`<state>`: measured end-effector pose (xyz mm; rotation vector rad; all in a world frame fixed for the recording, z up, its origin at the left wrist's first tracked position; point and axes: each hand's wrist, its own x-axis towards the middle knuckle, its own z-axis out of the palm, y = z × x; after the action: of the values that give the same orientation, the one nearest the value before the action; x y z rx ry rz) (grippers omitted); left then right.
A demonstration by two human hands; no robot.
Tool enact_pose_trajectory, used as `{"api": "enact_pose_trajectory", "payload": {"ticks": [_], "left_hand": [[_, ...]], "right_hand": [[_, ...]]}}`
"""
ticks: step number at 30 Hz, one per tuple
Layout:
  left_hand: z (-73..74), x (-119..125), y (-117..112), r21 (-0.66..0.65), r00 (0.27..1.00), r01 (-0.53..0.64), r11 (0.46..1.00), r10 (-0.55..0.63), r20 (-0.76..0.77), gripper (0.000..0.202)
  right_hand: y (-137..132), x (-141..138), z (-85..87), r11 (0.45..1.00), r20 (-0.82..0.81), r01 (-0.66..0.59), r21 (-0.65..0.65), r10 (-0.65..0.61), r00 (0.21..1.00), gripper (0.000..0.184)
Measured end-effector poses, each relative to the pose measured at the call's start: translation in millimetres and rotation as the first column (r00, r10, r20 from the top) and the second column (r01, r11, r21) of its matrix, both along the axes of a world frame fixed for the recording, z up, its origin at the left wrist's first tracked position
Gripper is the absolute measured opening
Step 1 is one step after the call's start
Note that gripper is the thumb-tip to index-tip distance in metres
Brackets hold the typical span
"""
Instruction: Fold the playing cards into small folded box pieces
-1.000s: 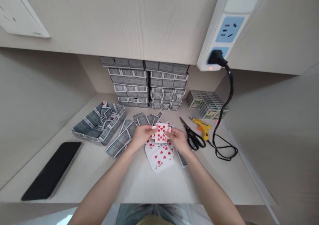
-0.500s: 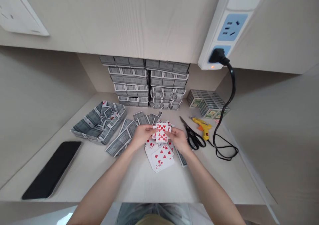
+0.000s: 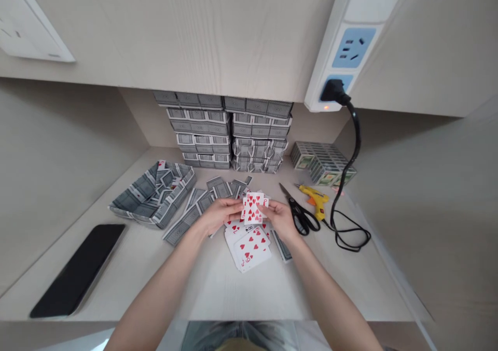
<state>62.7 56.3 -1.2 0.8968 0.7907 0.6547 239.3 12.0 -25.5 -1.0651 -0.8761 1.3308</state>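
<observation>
Both hands hold a red hearts playing card (image 3: 252,207) upright above the desk. My left hand (image 3: 220,213) pinches its left edge and my right hand (image 3: 279,218) pinches its right edge. Below them lies a loose pile of face-up red cards (image 3: 249,245). Face-down grey-backed cards (image 3: 196,208) spread out to the left of the hands.
A tray folded from cards (image 3: 153,192) sits at the left, a black phone (image 3: 78,269) nearer the front edge. Stacked card trays (image 3: 225,133) stand at the back. Scissors (image 3: 298,215), a yellow glue gun (image 3: 317,199) with black cord (image 3: 350,232) and boxed decks (image 3: 322,162) lie right.
The hands and the held card stay almost in place; the card has turned slightly narrower between the fingers. The view has shifted a little.
</observation>
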Motion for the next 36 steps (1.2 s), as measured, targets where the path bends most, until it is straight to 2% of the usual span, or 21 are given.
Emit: {"api": "enact_pose_trajectory", "payload": {"ticks": [5, 12, 17, 23, 30, 33, 36], "left_hand": [[-7.0, 7.5, -3.4, 0.054, 0.999, -0.031, 0.998, 0.032, -0.032, 0.034], [-7.0, 14.6, -7.6, 0.080, 0.986, -0.128, 0.989, 0.135, -0.099, 0.031], [-5.3, 15.2, -8.0, 0.074, 0.961, -0.213, 0.974, 0.223, -0.166, 0.033], [-6.9, 14.5, -7.6, 0.081, 0.953, -0.219, 0.972, 0.231, -0.196, 0.031], [-8.5, 15.3, -8.0, 0.105, 0.944, -0.243, 0.964, 0.260, -0.204, 0.032], [-13.0, 17.5, -8.5, 0.141, 0.939, -0.257, 0.956, 0.282, -0.198, 0.033], [-19.5, 22.4, -9.9, 0.243, 0.920, -0.272, 0.931, 0.326, -0.219, 0.030]], "right_hand": [[-0.6, -3.1, -6.0, 0.997, 0.121, 0.059, 0.058, -0.066, 0.990, 0.030], [-2.1, -3.0, -10.1, 0.991, 0.263, 0.078, 0.104, -0.104, 0.959, 0.022], [-1.6, -3.0, -9.1, 0.997, 0.189, 0.045, 0.059, -0.055, 0.980, 0.025], [-2.9, -6.0, -6.2, 0.999, 0.090, 0.034, 0.032, -0.037, 0.995, 0.028], [-4.0, -7.0, -3.1, 1.000, 0.052, 0.026, 0.011, -0.026, 0.998, 0.030], [-4.5, -7.5, -2.5, 1.000, 0.031, 0.025, 0.005, -0.025, 0.999, 0.029], [-4.7, -8.4, -2.6, 1.000, 0.024, 0.031, 0.002, -0.031, 0.999, 0.029]]}}
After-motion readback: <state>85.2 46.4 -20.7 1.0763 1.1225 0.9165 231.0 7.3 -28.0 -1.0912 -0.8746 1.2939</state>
